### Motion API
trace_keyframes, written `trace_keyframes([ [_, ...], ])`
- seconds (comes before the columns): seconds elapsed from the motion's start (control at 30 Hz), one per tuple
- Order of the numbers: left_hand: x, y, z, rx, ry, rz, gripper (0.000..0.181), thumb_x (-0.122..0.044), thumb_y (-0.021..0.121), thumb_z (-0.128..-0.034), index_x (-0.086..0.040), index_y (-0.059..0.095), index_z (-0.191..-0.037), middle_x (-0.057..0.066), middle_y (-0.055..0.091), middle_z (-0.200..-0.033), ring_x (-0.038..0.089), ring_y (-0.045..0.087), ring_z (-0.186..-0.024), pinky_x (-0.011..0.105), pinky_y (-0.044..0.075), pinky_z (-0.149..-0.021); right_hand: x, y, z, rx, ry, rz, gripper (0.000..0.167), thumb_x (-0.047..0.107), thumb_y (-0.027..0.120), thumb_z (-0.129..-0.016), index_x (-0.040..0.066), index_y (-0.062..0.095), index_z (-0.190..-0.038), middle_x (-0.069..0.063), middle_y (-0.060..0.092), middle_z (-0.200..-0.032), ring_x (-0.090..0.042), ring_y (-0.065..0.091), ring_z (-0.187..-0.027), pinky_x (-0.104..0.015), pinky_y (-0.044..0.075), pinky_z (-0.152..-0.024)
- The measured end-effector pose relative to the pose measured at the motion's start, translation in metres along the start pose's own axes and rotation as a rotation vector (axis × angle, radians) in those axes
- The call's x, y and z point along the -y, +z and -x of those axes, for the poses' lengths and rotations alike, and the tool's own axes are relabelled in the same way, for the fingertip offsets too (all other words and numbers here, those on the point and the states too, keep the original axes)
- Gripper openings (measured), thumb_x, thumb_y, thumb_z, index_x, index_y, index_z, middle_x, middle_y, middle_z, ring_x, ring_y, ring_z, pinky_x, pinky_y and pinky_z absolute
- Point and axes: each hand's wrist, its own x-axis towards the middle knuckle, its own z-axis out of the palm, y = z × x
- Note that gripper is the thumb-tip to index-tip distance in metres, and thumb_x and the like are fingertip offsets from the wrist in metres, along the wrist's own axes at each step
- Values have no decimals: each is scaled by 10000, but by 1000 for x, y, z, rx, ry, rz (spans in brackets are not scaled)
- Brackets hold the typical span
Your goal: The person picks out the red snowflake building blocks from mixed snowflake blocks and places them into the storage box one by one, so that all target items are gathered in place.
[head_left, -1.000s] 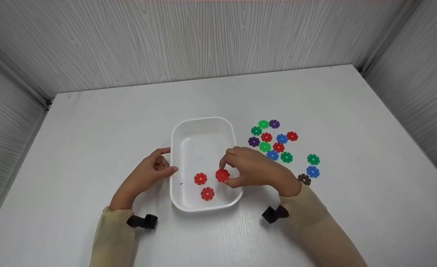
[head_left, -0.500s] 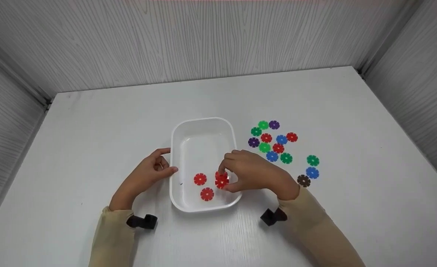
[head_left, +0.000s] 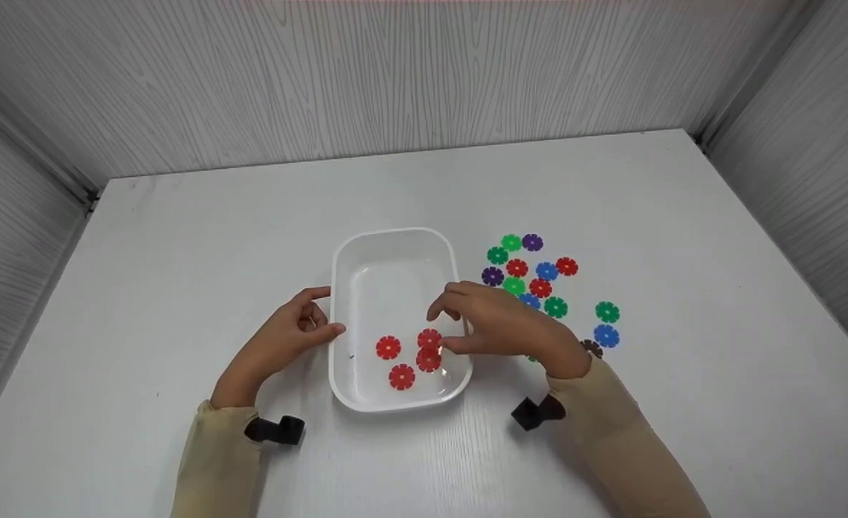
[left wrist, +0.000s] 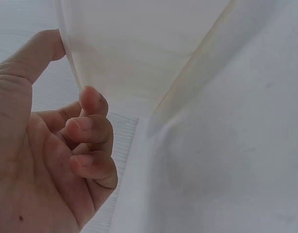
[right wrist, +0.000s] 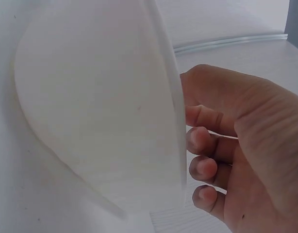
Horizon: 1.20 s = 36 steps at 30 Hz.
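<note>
My head view looks forward and down over the white table (head_left: 611,201) to both far corners; my two wrist views face the white tray (head_left: 388,302) up close, which all three share.

Muted, soft light; small glare spots in white tray (head_left: 395,288); wrist views hazy.

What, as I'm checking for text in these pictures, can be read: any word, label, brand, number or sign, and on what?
None: no readable text shows on the tub, the discs, the table, the sleeves or the black wrist cameras.
Fine lettering on the discs would be too small to read; the dark speck in the tub is too small to identify.
</note>
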Motion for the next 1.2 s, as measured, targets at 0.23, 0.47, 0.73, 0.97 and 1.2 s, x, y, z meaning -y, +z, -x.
trace_keyframes([
  [0.23,1,0,-1,0,17,-6,661,-334,702,-869,-79,424,-1412,8,507,-900,117,459,-763,223,395,-715,-24,-10,2,-95,0,-138,401,192,749,-829,116,612,-1199,-126,601,-1052,-272,554,-971,-384,552,-818],
  [0.47,1,0,-1,-8,21,-12,658,-342,708,-865,-85,436,-1407,11,510,-900,123,454,-761,227,391,-710,-60,-23,9,-210,52,-272,445,178,707,-874,69,547,-1275,-155,539,-952,-257,493,-841,-216,443,-696],
  [0.73,1,1,0,-3,16,9,659,-332,712,-865,-95,431,-1412,13,501,-895,122,445,-752,224,389,-691,-99,-34,24,-271,221,-276,471,239,679,-898,132,513,-1326,-68,507,-950,-193,443,-840,-211,423,-687],
  [0.97,-1,0,0,0,18,9,652,-332,712,-865,-91,438,-1406,12,498,-888,118,442,-744,221,386,-683,-123,-35,32,-261,335,-294,460,271,657,-911,171,513,-1336,-74,500,-1004,-220,453,-920,-259,446,-758],
  [1.2,-2,-1,0,0,3,-6,664,-346,704,-869,-95,425,-1416,15,505,-898,120,450,-749,227,394,-690,-135,-34,36,-212,397,-285,456,321,663,-908,179,527,-1319,-102,522,-1104,-246,458,-1030,-386,463,-915],
])
